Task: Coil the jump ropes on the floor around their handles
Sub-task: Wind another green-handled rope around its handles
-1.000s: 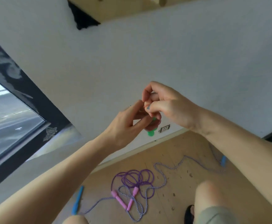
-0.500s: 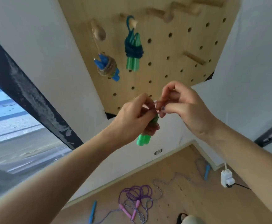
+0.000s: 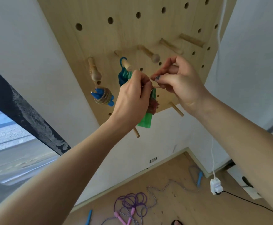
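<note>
Up in front of a wooden pegboard, both hands work on one bundle. The left hand is curled around a jump rope with green handles, whose reddish-brown cord is wound about the handles; the handle ends hang out below the palm. The right hand pinches a thin tan loop of that cord between thumb and forefinger, right beside the left fingertips.

Behind the hands, two coiled ropes hang from wooden pegs on the board: one with teal cord and green handles, mostly hidden by the left hand, and one with tan cord wound round blue handles. More bare pegs stick out of the board, one close above the right hand.

Below, on the wooden floor, lies a loose purple rope with pink handles, tangled with a white-and-blue speckled rope whose blue handles lie well apart, one near the wall at the left and one toward the corner. A white plug adapter dangles on a white cable, a black lead running from it. White walls meet at the corner; a small wall socket sits low down. A dark-framed window fills the left. No writing can be read anywhere.
</note>
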`<state>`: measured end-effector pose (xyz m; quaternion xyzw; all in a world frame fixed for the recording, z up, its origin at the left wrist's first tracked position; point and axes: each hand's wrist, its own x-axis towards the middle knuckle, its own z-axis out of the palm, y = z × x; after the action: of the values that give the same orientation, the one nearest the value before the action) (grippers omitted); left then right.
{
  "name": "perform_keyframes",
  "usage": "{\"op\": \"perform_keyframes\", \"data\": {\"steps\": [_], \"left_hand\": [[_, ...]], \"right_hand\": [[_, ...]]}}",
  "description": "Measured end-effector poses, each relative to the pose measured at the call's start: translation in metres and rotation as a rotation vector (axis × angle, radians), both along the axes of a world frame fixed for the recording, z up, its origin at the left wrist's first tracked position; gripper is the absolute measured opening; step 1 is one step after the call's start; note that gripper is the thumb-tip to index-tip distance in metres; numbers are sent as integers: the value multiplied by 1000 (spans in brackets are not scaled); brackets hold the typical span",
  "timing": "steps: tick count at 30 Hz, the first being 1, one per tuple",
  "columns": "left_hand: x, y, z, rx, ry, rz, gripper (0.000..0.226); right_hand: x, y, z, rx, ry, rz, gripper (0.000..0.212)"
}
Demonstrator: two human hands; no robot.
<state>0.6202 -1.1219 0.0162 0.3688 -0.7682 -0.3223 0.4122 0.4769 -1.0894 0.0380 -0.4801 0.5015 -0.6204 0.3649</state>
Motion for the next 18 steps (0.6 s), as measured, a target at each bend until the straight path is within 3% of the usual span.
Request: {"op": "perform_keyframes", "data": {"steps": [7, 18], "left_hand": [[-48, -26, 0, -34, 109, 131, 12], [-78, -52, -16, -194, 126, 278, 9]], "right_hand": [[-34, -32, 13, -59, 102, -42, 30], [-49, -63, 7, -228, 241, -90, 27]]}}
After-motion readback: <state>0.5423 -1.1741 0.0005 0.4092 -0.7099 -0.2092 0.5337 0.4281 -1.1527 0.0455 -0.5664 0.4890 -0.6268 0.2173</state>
